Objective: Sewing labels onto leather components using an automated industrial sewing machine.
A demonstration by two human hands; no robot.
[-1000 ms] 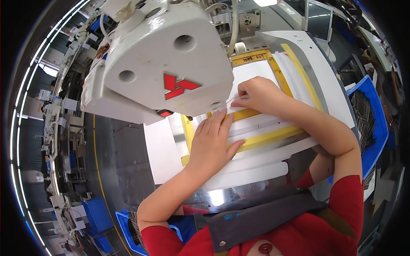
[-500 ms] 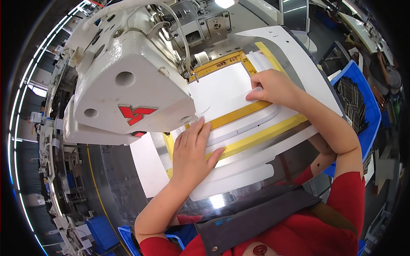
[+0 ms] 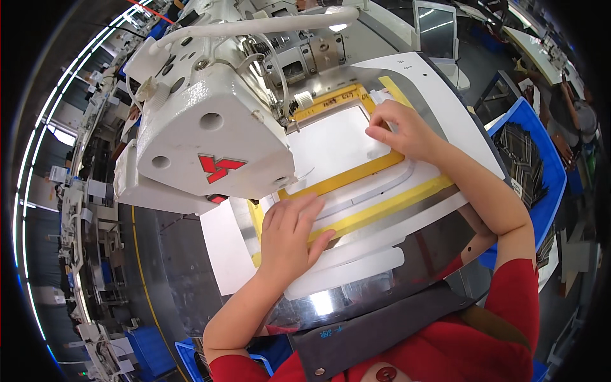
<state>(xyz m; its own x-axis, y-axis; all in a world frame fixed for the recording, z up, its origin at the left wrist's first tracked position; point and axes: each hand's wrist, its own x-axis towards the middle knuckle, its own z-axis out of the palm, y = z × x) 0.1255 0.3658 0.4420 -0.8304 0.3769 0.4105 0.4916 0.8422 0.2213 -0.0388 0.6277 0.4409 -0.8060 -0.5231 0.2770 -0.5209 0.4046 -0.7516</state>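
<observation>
A flat yellow frame (image 3: 356, 176) lies under the sewing machine's head, with a white sheet (image 3: 337, 143) in its opening. My left hand (image 3: 289, 235) rests palm down by the frame's near left corner. Its fingers are stretched out, with the thumb apart, and nothing shows in its grasp. Over the right side of the frame is my right hand (image 3: 402, 130), fingers curled and thumb close to the forefinger. Whatever may be between those fingertips is hidden. A short loose thread (image 3: 307, 173) lies on the sheet near the machine head.
The white sewing machine head (image 3: 207, 149) stands close over the frame's left side. Yellow tape strips (image 3: 382, 205) edge the white work plate. At the right is a blue bin (image 3: 552, 184) holding dark strips. A grey screen (image 3: 436, 32) stands at the back.
My right hand has come off the raised white sheet edge it was pinching, and the sheet now lies flatter. My left fingertips have shifted slightly toward me. The whole view has tilted a little.
</observation>
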